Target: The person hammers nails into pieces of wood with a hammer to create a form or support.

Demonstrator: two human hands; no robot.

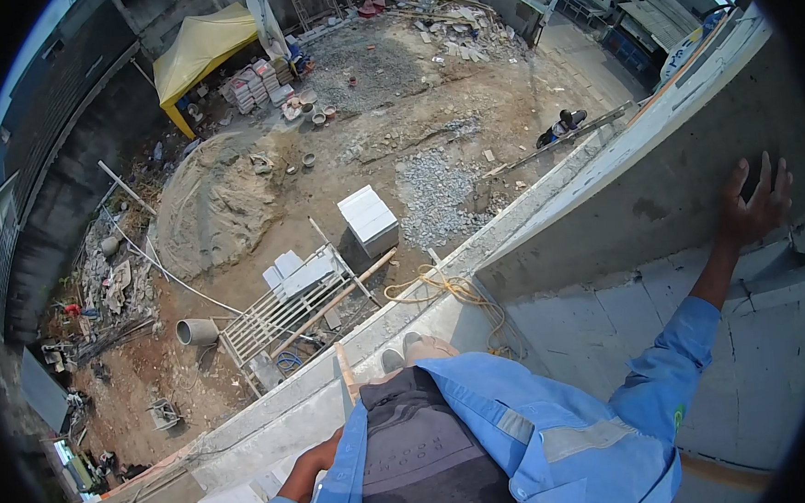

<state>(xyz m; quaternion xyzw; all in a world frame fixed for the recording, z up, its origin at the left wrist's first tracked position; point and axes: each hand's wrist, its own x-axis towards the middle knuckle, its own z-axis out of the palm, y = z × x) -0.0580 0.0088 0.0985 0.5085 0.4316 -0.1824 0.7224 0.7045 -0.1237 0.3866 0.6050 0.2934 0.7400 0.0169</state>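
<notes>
My right hand [761,200] is raised at the right, its fingers spread against the grey plastered wall [603,212]. Below the plaster, bare white blocks [601,327] show in the same wall. At the lower left my left forearm [307,469] runs up behind the flap of my blue shirt [561,426], which hides the fingers. A narrow wooden strip [346,373] stands just beyond that arm. My shoes [400,355] rest at the concrete ledge [324,399], high above the yard. Yellow rope [460,289] lies coiled over the ledge to the right of my feet.
Past the ledge is a drop to the ground. Below lie a metal frame [281,300], a stack of white blocks [368,218], gravel [436,194] and a sand heap [215,203]. A yellow canopy [206,51] stands far left. Another person [563,126] is down by a long plank.
</notes>
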